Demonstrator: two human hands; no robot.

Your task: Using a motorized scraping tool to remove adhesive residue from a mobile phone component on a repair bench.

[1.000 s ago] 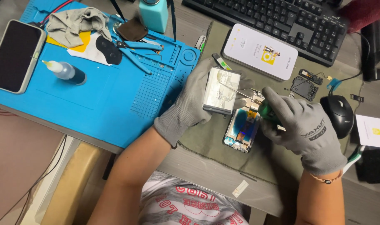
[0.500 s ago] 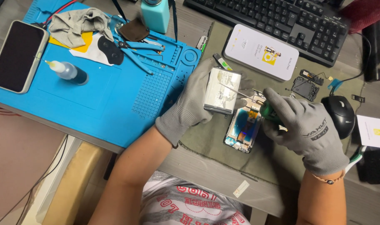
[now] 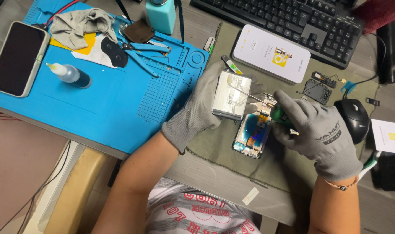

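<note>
While left hand (image 3: 201, 108) fingers clasp battery (image 3: 232, 95) | right hand (image 3: 318, 134) fingers grip screwdriver (image 3: 279, 116)

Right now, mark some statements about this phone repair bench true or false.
1. Both hands wear grey gloves. True.
2. The left hand holds a silver battery. True.
3. The right hand is empty. False: it grips a green-handled tool over the opened phone.
4. The blue mat lies under the opened phone. False: the phone rests on an olive cloth beside it.
5. A dark-screened phone lies on the mat's left end. True.
</note>
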